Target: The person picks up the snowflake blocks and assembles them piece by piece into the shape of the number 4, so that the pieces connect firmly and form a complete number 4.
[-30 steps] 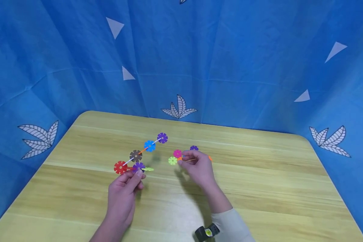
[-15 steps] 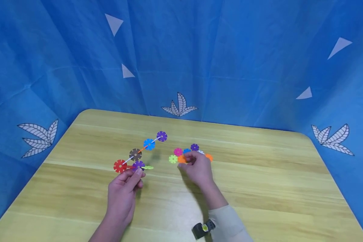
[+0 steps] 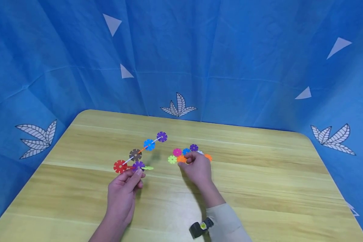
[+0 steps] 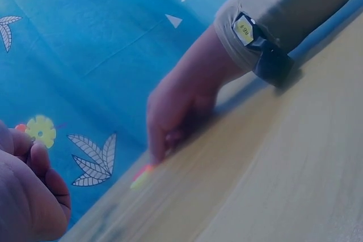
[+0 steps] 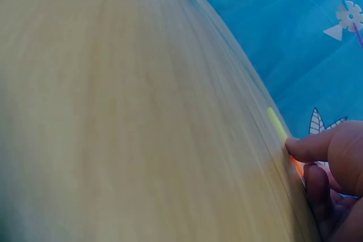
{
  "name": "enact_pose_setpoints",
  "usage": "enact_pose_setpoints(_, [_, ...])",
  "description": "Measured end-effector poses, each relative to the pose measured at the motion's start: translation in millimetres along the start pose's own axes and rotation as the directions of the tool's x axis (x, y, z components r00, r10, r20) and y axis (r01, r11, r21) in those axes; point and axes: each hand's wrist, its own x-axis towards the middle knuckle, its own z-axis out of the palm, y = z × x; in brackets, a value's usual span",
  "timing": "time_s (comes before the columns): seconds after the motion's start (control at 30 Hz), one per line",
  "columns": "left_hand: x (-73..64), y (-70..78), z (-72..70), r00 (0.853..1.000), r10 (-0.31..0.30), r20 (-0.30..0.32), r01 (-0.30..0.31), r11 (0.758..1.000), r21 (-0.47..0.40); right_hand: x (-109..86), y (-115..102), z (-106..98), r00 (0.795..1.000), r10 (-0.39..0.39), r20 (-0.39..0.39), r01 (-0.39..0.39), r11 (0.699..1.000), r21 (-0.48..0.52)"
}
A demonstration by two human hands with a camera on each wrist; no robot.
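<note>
My left hand (image 3: 122, 198) pinches a purple notched disc (image 3: 138, 166) between thumb and fingers. That disc belongs to a joined chain of notched plastic discs: a red disc (image 3: 120, 166), a brown disc (image 3: 135, 155), a blue disc (image 3: 149, 145) and a purple end disc (image 3: 161, 136), with edge-on discs between. A yellow-green disc (image 3: 149, 168) sticks out near my fingers. My right hand (image 3: 199, 169) is at a cluster on the table, its thumb and finger around an orange disc (image 3: 181, 158); whether they grip it is unclear. The right wrist view shows the thumb touching the discs' edge.
Around my right fingers lie a pink disc (image 3: 177, 152), a light green disc (image 3: 172, 159), a blue disc (image 3: 186, 151), a purple disc (image 3: 194, 147) and another orange disc (image 3: 208, 157). Behind the wooden table (image 3: 275, 174) hangs a blue curtain (image 3: 245, 50).
The right thumb and finger have spread apart, baring more of the orange and blue discs. My left hand and its chain have stayed nearly still; the head view shifts slightly.
</note>
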Motion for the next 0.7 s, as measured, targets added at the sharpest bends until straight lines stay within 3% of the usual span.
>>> enact_pose_setpoints(0.27, [-1.0, 0.8, -0.4, 1.000, -0.010, -0.003, 0.010, 1.000, -0.004, 0.5, -4.1, -0.1, 1.000, 0.027, 0.012, -0.027, 0.998, -0.050])
enact_pose_setpoints(0.7, [-1.7, 0.8, -0.6, 1.000, -0.005, -0.001, 0.005, 1.000, 0.000, -2.3, -7.0, -1.4, 1.000, 0.016, -0.005, -0.016, 1.000, -0.026])
